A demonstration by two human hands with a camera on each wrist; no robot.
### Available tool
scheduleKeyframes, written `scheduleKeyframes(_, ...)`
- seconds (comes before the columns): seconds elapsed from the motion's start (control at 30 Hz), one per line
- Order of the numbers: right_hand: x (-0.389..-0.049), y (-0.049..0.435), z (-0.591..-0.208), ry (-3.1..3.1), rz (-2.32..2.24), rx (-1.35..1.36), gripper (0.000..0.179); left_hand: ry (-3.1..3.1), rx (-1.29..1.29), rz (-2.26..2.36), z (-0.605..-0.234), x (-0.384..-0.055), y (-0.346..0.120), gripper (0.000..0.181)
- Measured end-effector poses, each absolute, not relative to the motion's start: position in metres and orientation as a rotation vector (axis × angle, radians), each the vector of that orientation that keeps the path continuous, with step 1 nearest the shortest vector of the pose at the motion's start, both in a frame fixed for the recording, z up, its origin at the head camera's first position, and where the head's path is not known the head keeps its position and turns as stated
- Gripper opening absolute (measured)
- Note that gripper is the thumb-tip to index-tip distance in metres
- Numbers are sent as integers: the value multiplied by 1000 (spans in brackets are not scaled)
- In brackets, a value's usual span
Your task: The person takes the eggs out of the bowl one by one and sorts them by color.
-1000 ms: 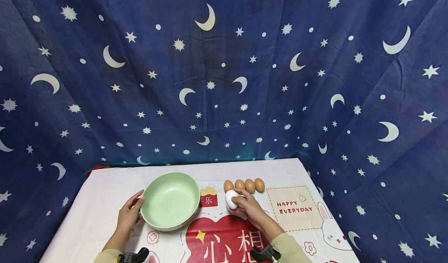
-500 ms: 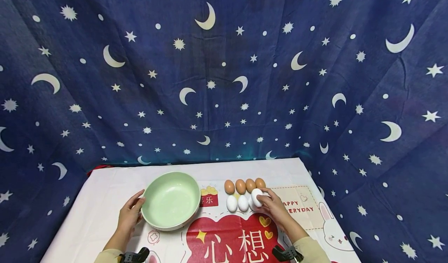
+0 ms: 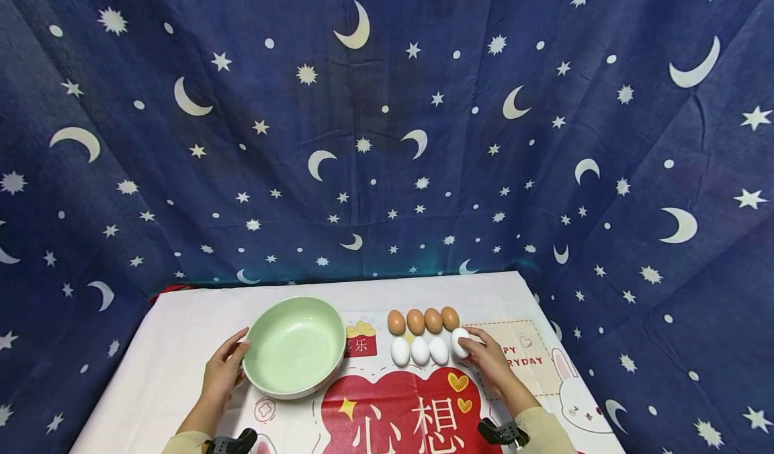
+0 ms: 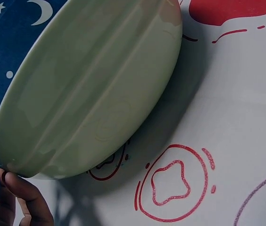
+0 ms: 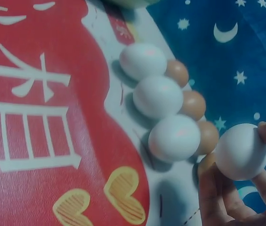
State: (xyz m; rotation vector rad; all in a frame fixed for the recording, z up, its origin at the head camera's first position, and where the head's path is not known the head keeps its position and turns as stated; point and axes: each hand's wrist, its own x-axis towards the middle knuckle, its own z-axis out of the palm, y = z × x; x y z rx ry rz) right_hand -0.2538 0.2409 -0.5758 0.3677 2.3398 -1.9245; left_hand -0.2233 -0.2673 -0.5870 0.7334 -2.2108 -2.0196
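Note:
My left hand (image 3: 222, 372) grips the left edge of a light green bowl (image 3: 296, 350); in the left wrist view thumb and fingers sit at its rim, and the bowl's ribbed outer wall (image 4: 100, 103) fills much of the picture. Between the thumb and fingers of my right hand (image 3: 491, 360) is a white egg (image 5: 243, 151), at the right end of a row of three other white eggs (image 3: 420, 350). Behind them lie several brown eggs (image 3: 415, 322) in a line. The right wrist view shows the held egg right beside the closest white egg (image 5: 174, 138), partly covering the brown ones.
A white tablecloth (image 3: 181, 346) with red heart, rabbit and lettering prints covers the table. Its far edge meets a dark blue curtain (image 3: 387, 239) with moons and stars, which also hangs along both sides.
My right hand has moved right along the egg row with a white egg, uncovering the other white eggs. The left hand and bowl have stayed in place.

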Motion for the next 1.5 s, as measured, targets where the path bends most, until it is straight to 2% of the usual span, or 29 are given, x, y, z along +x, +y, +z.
scheduleKeyframes(0.6,-251,251,-597,2512,-1710,438,50,-2261,746,-2018,-590,-220,-265,58)
scheduleKeyframes(1.1,-248,254,-610,2539,-1682,464,54,-2233,731,-2023,-591,-223,-262,50)
scheduleKeyframes(1.5,-257,243,-618,2635,-1654,483,53,-2266,733,-1973,-586,-222,-267,53)
